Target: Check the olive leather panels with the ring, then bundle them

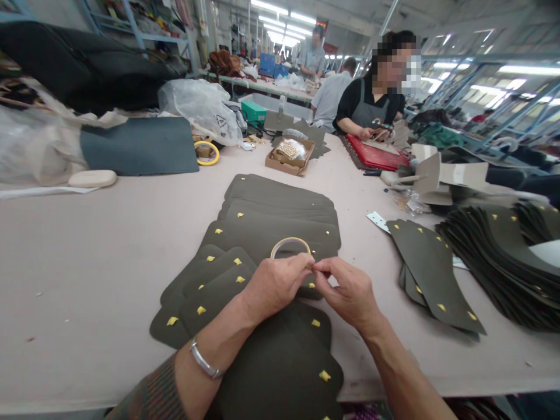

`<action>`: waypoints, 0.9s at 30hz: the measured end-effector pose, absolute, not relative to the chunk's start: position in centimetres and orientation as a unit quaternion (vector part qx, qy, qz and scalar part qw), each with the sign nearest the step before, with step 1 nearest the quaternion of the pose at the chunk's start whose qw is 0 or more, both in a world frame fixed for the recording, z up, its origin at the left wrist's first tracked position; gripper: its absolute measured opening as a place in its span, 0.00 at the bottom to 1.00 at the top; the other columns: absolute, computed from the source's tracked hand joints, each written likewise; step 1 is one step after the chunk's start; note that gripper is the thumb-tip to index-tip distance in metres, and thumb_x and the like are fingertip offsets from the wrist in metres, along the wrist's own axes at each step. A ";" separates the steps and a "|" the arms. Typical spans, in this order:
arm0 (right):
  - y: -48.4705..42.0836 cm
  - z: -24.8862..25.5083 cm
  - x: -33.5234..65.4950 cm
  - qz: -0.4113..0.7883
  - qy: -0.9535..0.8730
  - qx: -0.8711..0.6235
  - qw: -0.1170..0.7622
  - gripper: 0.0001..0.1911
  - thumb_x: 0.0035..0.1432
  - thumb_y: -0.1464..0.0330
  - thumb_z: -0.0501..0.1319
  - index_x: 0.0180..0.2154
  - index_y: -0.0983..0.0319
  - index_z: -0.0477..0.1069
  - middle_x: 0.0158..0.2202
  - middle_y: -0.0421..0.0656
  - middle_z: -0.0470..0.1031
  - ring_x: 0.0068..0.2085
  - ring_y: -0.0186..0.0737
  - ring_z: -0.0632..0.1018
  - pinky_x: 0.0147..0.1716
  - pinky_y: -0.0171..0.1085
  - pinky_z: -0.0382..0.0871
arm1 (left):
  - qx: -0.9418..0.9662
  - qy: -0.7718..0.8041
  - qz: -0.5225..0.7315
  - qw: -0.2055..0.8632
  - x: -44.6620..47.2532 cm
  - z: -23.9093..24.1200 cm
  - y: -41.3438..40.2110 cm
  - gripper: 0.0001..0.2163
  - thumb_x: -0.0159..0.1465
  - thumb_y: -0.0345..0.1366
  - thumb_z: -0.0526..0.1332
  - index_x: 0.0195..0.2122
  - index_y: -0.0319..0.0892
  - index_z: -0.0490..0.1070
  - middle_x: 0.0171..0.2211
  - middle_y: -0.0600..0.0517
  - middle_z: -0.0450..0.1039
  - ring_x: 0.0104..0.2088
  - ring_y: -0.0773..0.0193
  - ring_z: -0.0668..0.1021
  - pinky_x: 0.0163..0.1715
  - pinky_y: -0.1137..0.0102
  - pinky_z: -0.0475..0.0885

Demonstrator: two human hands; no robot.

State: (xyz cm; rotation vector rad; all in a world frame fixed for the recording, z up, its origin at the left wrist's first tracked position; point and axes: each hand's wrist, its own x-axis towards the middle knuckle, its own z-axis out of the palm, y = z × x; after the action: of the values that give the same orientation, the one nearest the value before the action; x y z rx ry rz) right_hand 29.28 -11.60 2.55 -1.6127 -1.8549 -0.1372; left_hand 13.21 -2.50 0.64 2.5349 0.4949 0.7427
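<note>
My left hand (280,283) is closed on a thin roll of yellow tape (291,240), which stands up above its fingers. Fingertips of my right hand (345,289) pinch together right beside it, at what looks like the tape's loose end; the small piece is mostly hidden. Below both hands, dark olive panels (280,344) with rounded corners lie overlapped in a fanned stack. Small yellow tape bits (172,321) stick to their corners. Farther back, more olive panels (280,195) overlap in rows, a few showing small metal studs (327,233).
Taped olive pieces (431,262) and a thick stack of them (503,256) lie at right. A cardboard box (289,154) of gold-coloured hardware stands behind. Another yellow tape roll (207,153) rests near a plastic bag (201,108). Across the table, a person (371,99) handles a red piece (376,153).
</note>
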 end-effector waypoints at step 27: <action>-7.6 -0.5 31.4 0.084 -0.570 -0.758 0.304 0.09 0.56 0.65 0.57 0.28 0.60 0.75 0.25 0.41 0.78 0.26 0.38 0.77 0.29 0.35 0.71 | 0.950 0.274 0.115 0.091 14.6 -0.4 -3.4 0.04 0.67 0.29 0.53 0.37 0.42 0.67 0.37 0.50 0.69 0.38 0.57 0.72 0.34 0.65 0.74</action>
State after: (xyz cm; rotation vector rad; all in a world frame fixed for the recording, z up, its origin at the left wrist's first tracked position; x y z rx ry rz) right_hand 31.42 -7.57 -0.52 -2.0089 -1.5104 0.2214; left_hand 14.57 -3.36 -0.40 2.8246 0.8147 0.3414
